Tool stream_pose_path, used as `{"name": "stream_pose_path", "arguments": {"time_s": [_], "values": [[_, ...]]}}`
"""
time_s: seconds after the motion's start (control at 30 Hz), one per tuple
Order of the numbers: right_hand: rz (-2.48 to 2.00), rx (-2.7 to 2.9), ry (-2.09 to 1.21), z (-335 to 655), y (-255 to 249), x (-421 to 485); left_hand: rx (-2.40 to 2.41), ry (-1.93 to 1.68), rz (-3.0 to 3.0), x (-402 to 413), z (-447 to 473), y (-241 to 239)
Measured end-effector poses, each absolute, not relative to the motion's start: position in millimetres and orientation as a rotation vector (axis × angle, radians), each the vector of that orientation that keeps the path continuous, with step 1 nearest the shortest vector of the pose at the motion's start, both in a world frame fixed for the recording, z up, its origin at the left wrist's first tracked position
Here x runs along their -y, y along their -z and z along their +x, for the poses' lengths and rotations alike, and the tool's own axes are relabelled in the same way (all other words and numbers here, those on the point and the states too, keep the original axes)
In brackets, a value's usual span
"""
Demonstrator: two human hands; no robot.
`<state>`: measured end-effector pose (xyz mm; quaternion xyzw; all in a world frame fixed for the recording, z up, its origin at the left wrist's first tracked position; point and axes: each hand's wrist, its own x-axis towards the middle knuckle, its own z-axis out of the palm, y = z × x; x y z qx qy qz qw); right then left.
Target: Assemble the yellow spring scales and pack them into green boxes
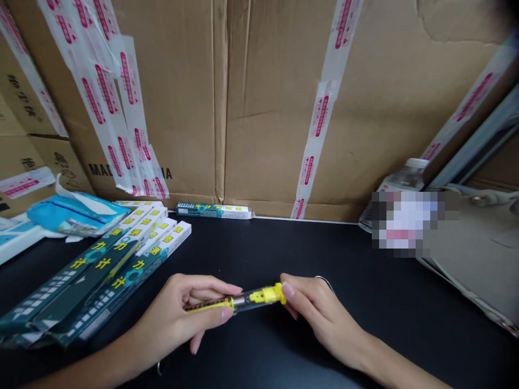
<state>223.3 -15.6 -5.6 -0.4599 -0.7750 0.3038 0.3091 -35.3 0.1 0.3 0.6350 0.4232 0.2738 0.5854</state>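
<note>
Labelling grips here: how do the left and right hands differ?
The left hand holds the clear tube along its body; the right hand pinches only its yellow end. The left hand's fingers point rightward; the right hand's point leftward. Shared: both grip one piece over the black tabletop.

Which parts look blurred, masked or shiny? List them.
Head view: pixelation covers part of the bottle; head view: top-right corner dark and blurred; head view: faint sheen on the black table, bottom centre; head view: held tube slightly soft.

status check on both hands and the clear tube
Left hand gripping clear tube. Right hand pinching its yellow end. Printed boxes to the left, apart from the tube.
</note>
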Motion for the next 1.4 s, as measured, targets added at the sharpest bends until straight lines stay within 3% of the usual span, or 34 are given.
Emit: {"name": "stream_pose_path", "arguments": {"time_s": [0.37, 0.87, 1.13, 1.4], "values": [[-1.116, 2.036, -0.963, 225.3, -0.9, 13.9, -0.907, -0.674, 1.449, -3.1, -36.5, -3.6], [-1.015, 1.377, -1.276, 215.3, 14.4, 5.0, -1.066, -0.678, 1.535, -3.8, -34.4, -5.5], [-0.958, 0.915, -1.640, 212.9, 11.9, 10.6, -1.059, -0.683, 1.540, -5.7, -34.6, -4.2], [-0.873, 0.843, -1.653, 207.0, 8.3, 17.4, -1.039, -0.687, 1.517, -4.0, -33.7, -9.6]]}}
